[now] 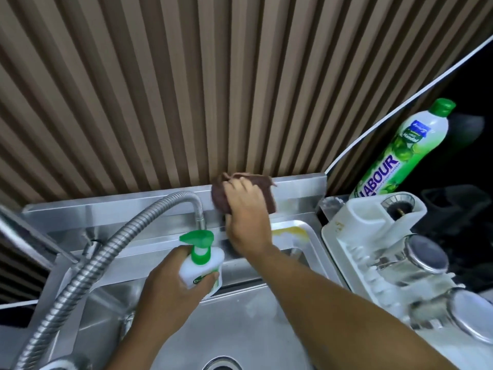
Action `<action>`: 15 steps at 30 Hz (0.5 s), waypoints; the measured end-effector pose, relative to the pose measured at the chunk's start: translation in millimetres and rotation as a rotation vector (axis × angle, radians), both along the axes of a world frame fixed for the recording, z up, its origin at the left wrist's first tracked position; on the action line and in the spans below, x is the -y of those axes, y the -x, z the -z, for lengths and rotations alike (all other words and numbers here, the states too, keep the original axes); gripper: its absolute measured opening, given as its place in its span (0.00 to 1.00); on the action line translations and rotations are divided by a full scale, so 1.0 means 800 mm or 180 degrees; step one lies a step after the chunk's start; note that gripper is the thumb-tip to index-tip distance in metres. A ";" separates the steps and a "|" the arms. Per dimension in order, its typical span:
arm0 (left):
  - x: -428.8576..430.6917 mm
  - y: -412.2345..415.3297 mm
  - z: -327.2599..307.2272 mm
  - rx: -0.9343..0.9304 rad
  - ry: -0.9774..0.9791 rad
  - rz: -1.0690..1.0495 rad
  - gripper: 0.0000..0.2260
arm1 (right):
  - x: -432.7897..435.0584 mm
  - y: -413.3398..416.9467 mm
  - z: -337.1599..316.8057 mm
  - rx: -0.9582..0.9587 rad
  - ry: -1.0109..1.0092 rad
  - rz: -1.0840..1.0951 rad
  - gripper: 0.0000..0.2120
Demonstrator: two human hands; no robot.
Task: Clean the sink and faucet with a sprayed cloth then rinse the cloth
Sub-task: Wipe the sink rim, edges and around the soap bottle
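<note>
My right hand (pixel 246 217) presses a dark brown cloth (pixel 262 186) flat against the steel backsplash (pixel 106 209) of the sink, just right of the faucet. My left hand (pixel 173 284) grips a white bottle with a green pump top (pixel 200 260), held upright over the back rim of the steel sink basin (pixel 240 321). A ribbed flexible faucet hose (pixel 120 236) arches from the lower left to its nozzle beside the bottle. The drain (pixel 221 364) shows at the bottom edge.
A white dish rack (pixel 354 236) with glass jars and metal lids stands right of the sink. A green dish-soap bottle (pixel 402 153) leans behind it. A white tray with yellow residue (pixel 290 233) lies at the sink's back right corner. Slatted brown wall panels rise behind.
</note>
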State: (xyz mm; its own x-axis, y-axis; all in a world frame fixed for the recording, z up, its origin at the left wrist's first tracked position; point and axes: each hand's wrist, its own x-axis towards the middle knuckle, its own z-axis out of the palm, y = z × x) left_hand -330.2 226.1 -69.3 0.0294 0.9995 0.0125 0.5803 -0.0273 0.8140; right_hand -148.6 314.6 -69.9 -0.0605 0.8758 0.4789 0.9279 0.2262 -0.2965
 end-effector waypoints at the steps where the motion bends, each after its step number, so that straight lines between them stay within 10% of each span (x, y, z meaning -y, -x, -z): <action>1: -0.002 0.001 0.002 -0.0032 -0.0001 -0.0020 0.16 | -0.003 0.022 -0.002 0.0089 -0.0009 -0.0189 0.28; 7: -0.005 0.003 0.009 -0.0023 0.0025 -0.0042 0.16 | -0.014 -0.012 -0.011 0.0257 -0.0219 -0.0675 0.28; 15: -0.005 0.007 0.010 0.0059 0.0043 0.0029 0.15 | -0.014 -0.166 -0.002 -0.0947 -0.0464 0.1238 0.16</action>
